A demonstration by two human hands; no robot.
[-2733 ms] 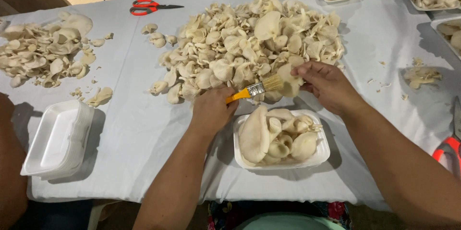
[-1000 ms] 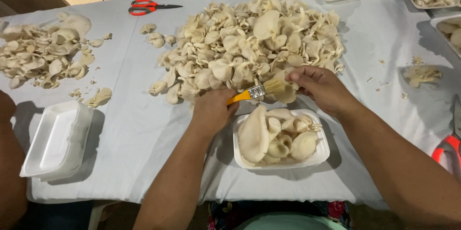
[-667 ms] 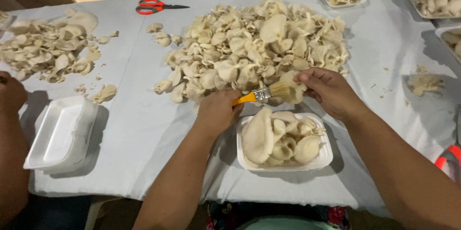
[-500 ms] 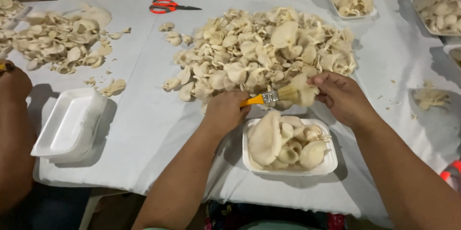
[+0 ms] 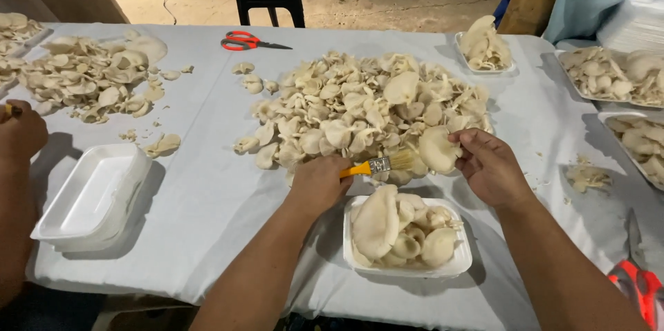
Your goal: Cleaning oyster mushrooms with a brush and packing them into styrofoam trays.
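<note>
My left hand grips a small brush with a yellow handle, its bristles resting against a pale oyster mushroom. My right hand holds that mushroom just above the near edge of a big heap of mushrooms. Directly below both hands sits a white foam tray filled with several cleaned mushrooms.
An empty white foam tray stands at the left. Another person's hand is at the far left by a second mushroom pile. Red scissors lie at the back; more filled trays sit right, red scissors at the right edge.
The view has tilted up and shifted, showing more of the table's far side. Both hands keep the brush and mushroom together, a little further right over the heap's edge.
</note>
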